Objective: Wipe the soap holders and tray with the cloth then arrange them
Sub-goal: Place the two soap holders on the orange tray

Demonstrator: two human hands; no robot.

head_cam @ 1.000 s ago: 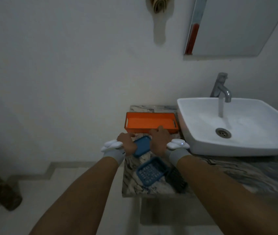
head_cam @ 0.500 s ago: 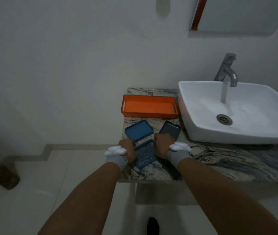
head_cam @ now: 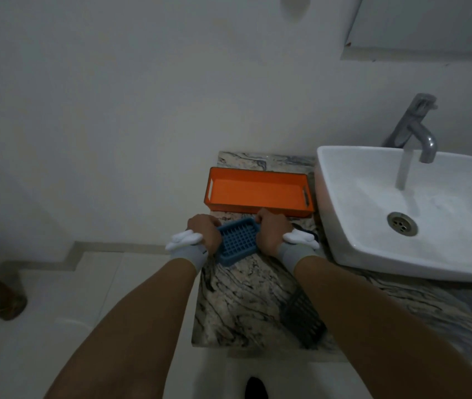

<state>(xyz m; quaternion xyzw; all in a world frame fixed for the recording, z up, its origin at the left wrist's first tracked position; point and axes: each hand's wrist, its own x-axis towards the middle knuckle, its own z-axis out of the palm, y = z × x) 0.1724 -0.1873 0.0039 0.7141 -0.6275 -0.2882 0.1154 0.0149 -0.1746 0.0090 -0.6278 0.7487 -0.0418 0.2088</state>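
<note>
Blue soap holder with a grid insert sits between both hands on the marble counter; the left hand grips its left end, the right hand its right. Just beyond the knuckles lies the orange tray. Right of the right hand stands a white basin, its tap running. Under the right forearm lies a dark grid piece, possibly another insert.

Both arms reach forward; left hand and right hand apparently curled closed.
</note>
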